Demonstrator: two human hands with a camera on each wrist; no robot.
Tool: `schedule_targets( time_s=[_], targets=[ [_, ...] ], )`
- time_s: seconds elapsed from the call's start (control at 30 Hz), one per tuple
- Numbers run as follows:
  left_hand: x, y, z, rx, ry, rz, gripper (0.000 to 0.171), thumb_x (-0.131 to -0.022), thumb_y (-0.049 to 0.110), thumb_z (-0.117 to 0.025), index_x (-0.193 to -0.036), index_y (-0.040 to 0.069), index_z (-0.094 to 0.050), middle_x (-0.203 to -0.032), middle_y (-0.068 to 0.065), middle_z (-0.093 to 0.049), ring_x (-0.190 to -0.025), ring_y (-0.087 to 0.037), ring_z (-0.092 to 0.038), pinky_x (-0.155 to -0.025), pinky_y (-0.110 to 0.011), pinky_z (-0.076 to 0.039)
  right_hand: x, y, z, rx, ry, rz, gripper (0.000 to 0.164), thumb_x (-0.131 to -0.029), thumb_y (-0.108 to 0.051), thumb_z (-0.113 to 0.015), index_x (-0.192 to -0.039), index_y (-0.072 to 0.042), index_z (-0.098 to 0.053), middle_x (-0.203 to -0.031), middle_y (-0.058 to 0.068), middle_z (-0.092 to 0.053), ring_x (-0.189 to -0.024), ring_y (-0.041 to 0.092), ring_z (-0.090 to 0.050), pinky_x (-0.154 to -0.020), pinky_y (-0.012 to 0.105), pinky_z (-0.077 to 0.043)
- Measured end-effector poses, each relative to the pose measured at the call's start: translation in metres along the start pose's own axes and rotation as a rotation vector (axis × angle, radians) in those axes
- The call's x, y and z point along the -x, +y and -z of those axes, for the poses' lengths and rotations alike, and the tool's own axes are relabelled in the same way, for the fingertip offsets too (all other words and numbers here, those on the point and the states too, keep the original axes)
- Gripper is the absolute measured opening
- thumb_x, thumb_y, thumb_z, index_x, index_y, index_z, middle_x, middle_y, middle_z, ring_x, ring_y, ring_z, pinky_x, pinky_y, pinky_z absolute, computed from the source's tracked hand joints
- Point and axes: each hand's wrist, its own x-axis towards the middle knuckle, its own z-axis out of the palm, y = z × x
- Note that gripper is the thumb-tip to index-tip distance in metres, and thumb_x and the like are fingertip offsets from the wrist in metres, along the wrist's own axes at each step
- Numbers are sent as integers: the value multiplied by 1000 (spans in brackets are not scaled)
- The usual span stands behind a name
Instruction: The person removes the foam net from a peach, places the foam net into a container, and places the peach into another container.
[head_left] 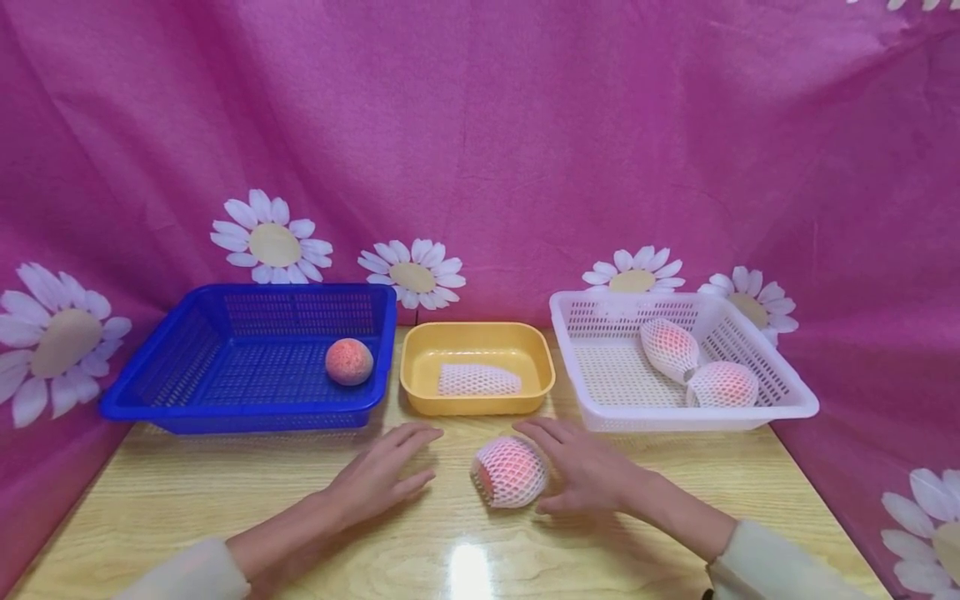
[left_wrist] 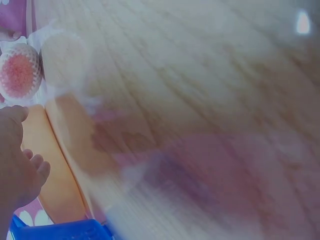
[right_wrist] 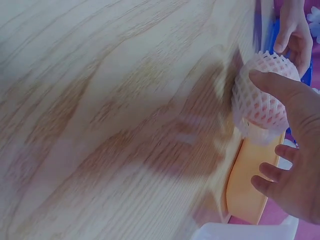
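A peach in a white foam net (head_left: pixel 510 472) sits on the wooden table between the two hands, with reddish fruit showing at its left end. My right hand (head_left: pixel 588 467) is just to its right, fingers spread around that side; in the right wrist view the thumb (right_wrist: pixel 275 85) overlaps the net. On the other side, my left hand (head_left: pixel 378 475) reaches toward the peach with fingers apart, a gap between them and it. Behind the hands, an empty foam net (head_left: pixel 480 380) lies in a yellow tray (head_left: pixel 415 400).
At the left back, a blue basket (head_left: pixel 247 410) contains one bare peach (head_left: pixel 349 362). The white basket (head_left: pixel 615 414) at the right back has two netted peaches, one farther back (head_left: pixel 670 347) and one nearer (head_left: pixel 723 385). A pink flowered cloth (head_left: pixel 480 167) hangs behind the table (head_left: pixel 390 558).
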Motion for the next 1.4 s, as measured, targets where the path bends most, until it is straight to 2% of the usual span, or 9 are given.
schedule_targets(
  time_s=[0.2, 0.43, 0.67, 1.03, 1.4],
  targets=[
    [-6, 5, -3, 3, 2, -17, 52, -82, 27, -69, -130, 17, -50, -125, -1, -51, -115, -14, -46, -94, -33, -41, -9, -7, -2, 1, 0, 41, 107, -56, -47, -83, -143, -16, -29, -140, 2, -34, -124, 20, -35, -98, 39, -35],
    [-10, 12, -8, 24, 21, -70, 51, -82, 23, -70, -129, 16, -51, -122, 3, -50, -110, -10, -49, -90, -29, -44, -18, -16, -3, -31, -82, -16, 105, -58, -47, -81, -144, -22, -26, -138, -3, -36, -120, 16, -41, -92, 36, -41],
    [-13, 16, -13, 30, 28, -88, 51, -81, 24, -70, -127, 13, -52, -123, -1, -51, -114, -14, -47, -93, -32, -42, -22, -21, -8, -27, -117, -13, 102, -59, -47, -81, -142, -18, -30, -131, 3, -45, -115, 19, -45, -91, 37, -42],
    [-16, 17, -15, 31, 45, -103, 50, -81, 23, -71, -127, 14, -52, -122, 0, -50, -112, -12, -48, -92, -30, -42, -23, -19, -11, -27, -56, -15, 91, -60, -43, -80, -135, -14, -37, -116, 9, -53, -103, 20, -53, -81, 33, -48],
    [-21, 18, -12, 12, 25, -112, 48, -84, 26, -67, -128, 13, -51, -122, -1, -52, -113, -15, -48, -92, -32, -42, -23, -20, -4, -56, 4, -27, 90, -57, -38, -80, -134, -11, -39, -112, 10, -54, -98, 19, -54, -78, 32, -49]
  ],
)
